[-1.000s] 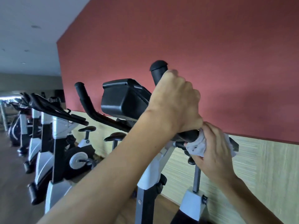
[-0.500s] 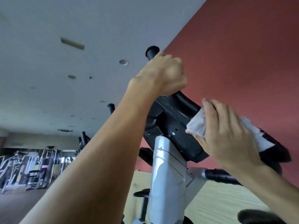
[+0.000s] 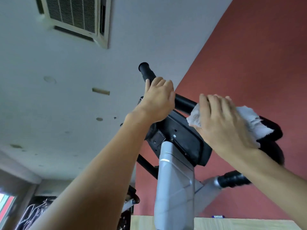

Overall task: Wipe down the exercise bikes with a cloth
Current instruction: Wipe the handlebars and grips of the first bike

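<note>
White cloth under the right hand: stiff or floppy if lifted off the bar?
Likely floppy: the cloth drapes and bunches over the handlebar under the right hand. Probably light; its frayed edge hangs unsupported. Unlikely to slip, looks like terry.

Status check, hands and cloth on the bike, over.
Left hand grips the black handlebar. Right hand presses the white cloth onto the handlebar. Nothing in the way.

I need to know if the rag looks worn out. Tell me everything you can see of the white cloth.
The white cloth looks like soft terry, bunched and creased, with a frayed end and faint grey marks. The right hand lies over it with fingers nearly straight, pressing it onto the bike's black handlebar, right of the console. One end shows left of the fingers, the other trails out to the right. How it lies beneath the hand is hidden.
</note>
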`<move>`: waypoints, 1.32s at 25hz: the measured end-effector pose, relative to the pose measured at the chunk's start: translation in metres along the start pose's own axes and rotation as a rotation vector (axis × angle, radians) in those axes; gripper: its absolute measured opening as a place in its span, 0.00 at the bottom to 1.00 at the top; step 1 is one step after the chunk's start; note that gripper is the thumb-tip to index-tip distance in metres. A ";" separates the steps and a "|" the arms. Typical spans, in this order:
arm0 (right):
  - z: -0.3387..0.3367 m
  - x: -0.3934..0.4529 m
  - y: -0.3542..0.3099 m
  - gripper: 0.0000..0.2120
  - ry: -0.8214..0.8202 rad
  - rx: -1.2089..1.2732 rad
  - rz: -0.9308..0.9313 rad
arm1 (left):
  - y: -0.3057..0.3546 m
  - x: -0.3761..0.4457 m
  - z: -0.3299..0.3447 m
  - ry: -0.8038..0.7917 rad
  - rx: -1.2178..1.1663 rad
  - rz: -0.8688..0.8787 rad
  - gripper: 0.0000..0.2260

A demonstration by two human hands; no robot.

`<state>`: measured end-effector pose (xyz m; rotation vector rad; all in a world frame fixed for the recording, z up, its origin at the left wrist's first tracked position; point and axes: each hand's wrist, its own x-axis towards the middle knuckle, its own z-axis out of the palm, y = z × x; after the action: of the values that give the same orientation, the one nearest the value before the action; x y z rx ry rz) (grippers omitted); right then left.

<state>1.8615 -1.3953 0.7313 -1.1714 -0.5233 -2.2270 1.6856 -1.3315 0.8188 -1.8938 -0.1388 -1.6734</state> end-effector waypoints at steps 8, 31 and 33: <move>-0.001 0.012 0.007 0.40 -0.091 0.203 -0.177 | 0.024 -0.037 0.025 0.108 -0.078 -0.164 0.25; 0.052 -0.171 0.048 0.42 0.127 0.881 0.607 | 0.127 -0.040 0.106 0.228 0.240 0.145 0.23; 0.061 -0.191 0.032 0.43 0.113 1.041 0.711 | 0.126 -0.040 0.105 0.235 0.242 0.144 0.22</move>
<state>2.0078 -1.3280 0.6067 -0.5211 -0.8861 -1.1129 1.8263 -1.3703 0.7335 -1.4844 -0.1023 -1.6831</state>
